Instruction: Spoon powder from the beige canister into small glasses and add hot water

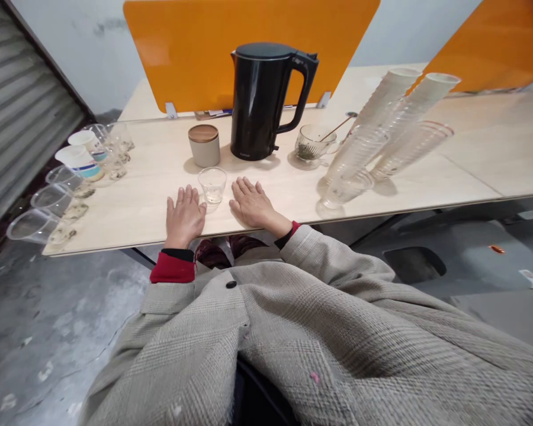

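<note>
Pale wooden table (133, 225) fills my view from the head camera; both hands lie flat on it near the front edge, palms down, fingers loosely spread, and neither has hold of anything. The left hand (184, 217) and the right hand (252, 204) sit on either side of a small clear glass (212, 184), just beside it; I cannot see either one touching it, and I cannot be sure whether it holds a little water.

Behind the glass stand a black kettle (260, 100) and a beige canister (203, 146) with a wooden lid; the kettle has 1 small mark low on its body, too small for me to read, and I can read no writing on the canister. To the right, a glass mug (310, 144) holds dark tea leaves and a long spoon (335, 126); beyond it rise 4 tall stacks of cups, 2 white (384, 100) and 2 clear (355, 157). Along the left edge runs a row of cups; 2 paper cups (79, 161) carry blue bands with no legible print, among clear cups (52, 199). An orange divider (249, 53) closes off the far side; my sleeves are grey plaid (311, 322), with a red cuff (172, 267) at the left wrist.
</note>
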`<state>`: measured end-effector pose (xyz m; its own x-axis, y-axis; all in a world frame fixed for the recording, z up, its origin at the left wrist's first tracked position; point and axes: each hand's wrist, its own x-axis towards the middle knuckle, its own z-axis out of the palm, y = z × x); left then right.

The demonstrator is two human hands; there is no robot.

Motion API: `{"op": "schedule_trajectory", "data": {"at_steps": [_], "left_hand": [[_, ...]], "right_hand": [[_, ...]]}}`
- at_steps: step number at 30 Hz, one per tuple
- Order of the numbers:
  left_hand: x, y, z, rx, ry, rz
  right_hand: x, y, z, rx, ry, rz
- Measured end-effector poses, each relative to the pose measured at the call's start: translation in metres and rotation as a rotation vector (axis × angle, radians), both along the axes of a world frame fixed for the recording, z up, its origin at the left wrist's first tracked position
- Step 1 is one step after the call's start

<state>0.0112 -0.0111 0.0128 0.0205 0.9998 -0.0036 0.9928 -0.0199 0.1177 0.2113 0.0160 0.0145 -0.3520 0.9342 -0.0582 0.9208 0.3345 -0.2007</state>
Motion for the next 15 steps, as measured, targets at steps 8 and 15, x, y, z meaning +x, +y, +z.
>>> {"op": "schedule_trajectory", "data": {"at_steps": [8, 15], "left_hand": [[-0.0010, -0.0001, -0.0007, 0.005, 0.012, -0.005], [-0.0015, 0.0005, -0.0019, 0.021, 0.007, -0.006]], "right_hand": [[0.0004, 0.0010, -0.0015, 0.003, 0.002, 0.001], [0.0007, 0.0017, -0.0031, 0.007, 0.003, 0.009]]}}
